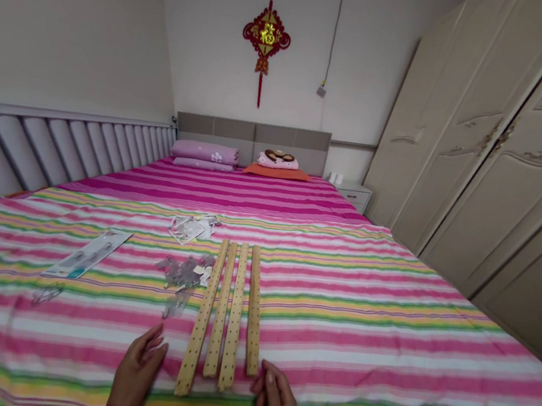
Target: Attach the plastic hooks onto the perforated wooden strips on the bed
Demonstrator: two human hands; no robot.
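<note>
Several light wooden strips with rows of small holes lie lengthwise on the striped bed sheet, among them the leftmost strip [200, 324] and the rightmost strip [253, 318]. My left hand [140, 366] rests to the left of the strips' near ends, fingers loosely bent and apart, with nothing visible in it. Close beside the near end of the rightmost strip is my right hand [277, 402]. Its fingers are bent and appear slightly apart; whether a fingertip touches the wood is unclear. Left of the strips lie small clear bags of metal parts [185, 273].
A flat blister pack [90, 253] lies to the left, with a small clear packet [47, 293] nearer me. Beyond the bags sits a pile of white packaging [193, 227]. Pillows [204, 153] are at the headboard, a wardrobe [488, 166] at right.
</note>
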